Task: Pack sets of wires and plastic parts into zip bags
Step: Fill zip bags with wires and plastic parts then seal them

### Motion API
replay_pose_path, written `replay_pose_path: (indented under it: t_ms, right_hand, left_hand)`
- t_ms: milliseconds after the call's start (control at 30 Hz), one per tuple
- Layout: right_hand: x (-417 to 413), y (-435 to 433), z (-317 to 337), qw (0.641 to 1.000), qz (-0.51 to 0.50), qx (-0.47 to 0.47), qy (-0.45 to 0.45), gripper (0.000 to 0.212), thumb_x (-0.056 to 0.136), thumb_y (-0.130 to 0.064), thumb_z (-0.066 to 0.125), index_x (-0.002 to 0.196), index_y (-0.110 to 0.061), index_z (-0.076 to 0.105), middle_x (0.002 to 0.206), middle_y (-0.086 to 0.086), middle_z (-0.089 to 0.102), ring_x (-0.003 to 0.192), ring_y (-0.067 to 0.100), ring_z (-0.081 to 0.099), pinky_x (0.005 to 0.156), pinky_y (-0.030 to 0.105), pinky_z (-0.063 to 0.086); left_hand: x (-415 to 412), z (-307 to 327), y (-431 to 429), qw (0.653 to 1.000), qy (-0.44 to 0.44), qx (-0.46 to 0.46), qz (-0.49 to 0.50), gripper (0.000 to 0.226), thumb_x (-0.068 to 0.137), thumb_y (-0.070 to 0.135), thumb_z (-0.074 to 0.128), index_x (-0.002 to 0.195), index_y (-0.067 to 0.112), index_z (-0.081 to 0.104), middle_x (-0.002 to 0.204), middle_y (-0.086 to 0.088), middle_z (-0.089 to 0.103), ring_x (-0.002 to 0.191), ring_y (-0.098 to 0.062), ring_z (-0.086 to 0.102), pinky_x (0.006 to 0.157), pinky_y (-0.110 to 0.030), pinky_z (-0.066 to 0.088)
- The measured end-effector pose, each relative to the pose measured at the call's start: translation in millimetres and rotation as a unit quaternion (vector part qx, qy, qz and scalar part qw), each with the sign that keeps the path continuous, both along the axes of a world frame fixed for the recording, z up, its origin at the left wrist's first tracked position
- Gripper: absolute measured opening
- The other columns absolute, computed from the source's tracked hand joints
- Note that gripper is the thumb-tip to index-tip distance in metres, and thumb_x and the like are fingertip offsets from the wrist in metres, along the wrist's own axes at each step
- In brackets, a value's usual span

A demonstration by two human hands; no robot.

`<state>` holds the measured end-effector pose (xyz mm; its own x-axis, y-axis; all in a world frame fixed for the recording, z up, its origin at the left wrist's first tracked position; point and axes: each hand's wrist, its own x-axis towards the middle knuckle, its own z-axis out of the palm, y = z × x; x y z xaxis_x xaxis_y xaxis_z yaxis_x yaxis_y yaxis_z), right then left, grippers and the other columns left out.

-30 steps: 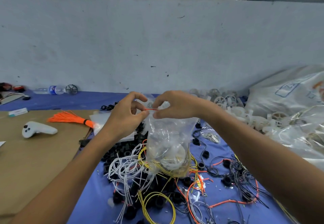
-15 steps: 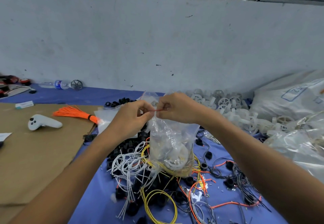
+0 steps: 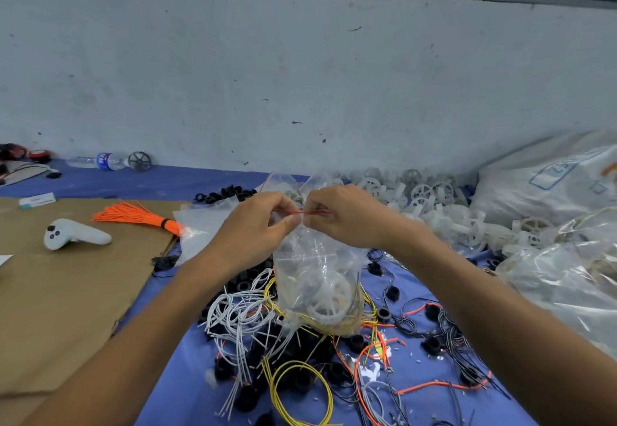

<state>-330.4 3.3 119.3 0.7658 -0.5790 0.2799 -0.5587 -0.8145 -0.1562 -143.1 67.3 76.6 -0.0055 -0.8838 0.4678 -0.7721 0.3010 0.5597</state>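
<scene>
**Bag (image 3: 317,278) may not shut**

Left hand (image 3: 257,228) and right hand (image 3: 347,218) each pinch the red strip (image 3: 312,212) at its top, mid frame. If a pinch slips, the top could come open and parts (image 3: 329,305) could drop onto the wires (image 3: 233,312) below.

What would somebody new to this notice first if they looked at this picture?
First, the two hands at centre: the left hand and right hand pinch a thin red strand at the neck of a clear zip bag with a white plastic wheel inside. Below it, a tangle of wires sprawls over the blue cloth. A bright orange wire bundle lies to the left on the cardboard.
</scene>
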Motion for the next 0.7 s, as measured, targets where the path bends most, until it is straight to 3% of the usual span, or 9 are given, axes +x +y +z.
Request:
replay_pose_path:
  t_ms: [100, 300, 467, 600, 700]
  right_hand:
    - [-7, -3, 3, 1.0, -0.019, 0.009, -0.002, 0.019, 0.094, -0.038, 0.057, 0.093, -0.02, 0.065, 0.081, -0.011, 0.062, 0.075, 0.011, 0.054, 0.072, 0.033, 0.046]
    - [-10, -1, -1, 1.0, -0.01, -0.016, 0.001, 0.02, 0.097, -0.037, 0.054, 0.091, -0.019, 0.061, 0.083, -0.009, 0.062, 0.078, 0.017, 0.057, 0.069, 0.034, 0.045]
    - [-23, -7, 4, 0.999, -0.048, 0.009, 0.001, 0.014, 0.093, -0.037, 0.057, 0.096, -0.024, 0.062, 0.093, -0.01, 0.067, 0.091, 0.017, 0.061, 0.083, 0.038, 0.049]
    - [-19, -2, 1, 1.0, -0.028, -0.002, -0.004, 0.014, 0.095, -0.033, 0.055, 0.094, -0.02, 0.061, 0.083, -0.011, 0.059, 0.082, 0.017, 0.057, 0.076, 0.037, 0.048]
    - [-22, -3, 1, 0.999, -0.037, 0.01, 0.003, 0.017, 0.096, -0.035, 0.054, 0.096, -0.02, 0.061, 0.087, -0.008, 0.063, 0.085, 0.018, 0.058, 0.075, 0.036, 0.046]
  left_hand:
    - [-2, 1, -1, 1.0, -0.009, -0.001, 0.007, 0.004, 0.093, 0.034, 0.064, 0.089, 0.035, 0.063, 0.088, 0.016, 0.064, 0.084, 0.0, 0.057, 0.075, -0.026, 0.047]
    - [-11, 2, -4, 1.0, -0.03, -0.004, -0.005, 0.002, 0.092, 0.037, 0.065, 0.09, 0.036, 0.064, 0.091, 0.02, 0.064, 0.093, -0.001, 0.057, 0.081, -0.027, 0.046]
    - [-11, 2, -6, 0.998, -0.053, -0.008, 0.023, 0.006, 0.093, 0.033, 0.063, 0.089, 0.036, 0.06, 0.089, 0.02, 0.061, 0.091, -0.007, 0.056, 0.082, -0.034, 0.048]
    - [-19, 3, -9, 0.997, -0.077, -0.028, 0.012, 0.003, 0.092, 0.034, 0.065, 0.094, 0.032, 0.065, 0.091, 0.019, 0.064, 0.094, -0.009, 0.058, 0.085, -0.035, 0.046]
    - [-23, 3, -10, 0.995, -0.09, -0.034, 0.023, 0.003, 0.092, 0.034, 0.065, 0.094, 0.032, 0.067, 0.089, 0.018, 0.064, 0.093, -0.009, 0.058, 0.086, -0.037, 0.047]
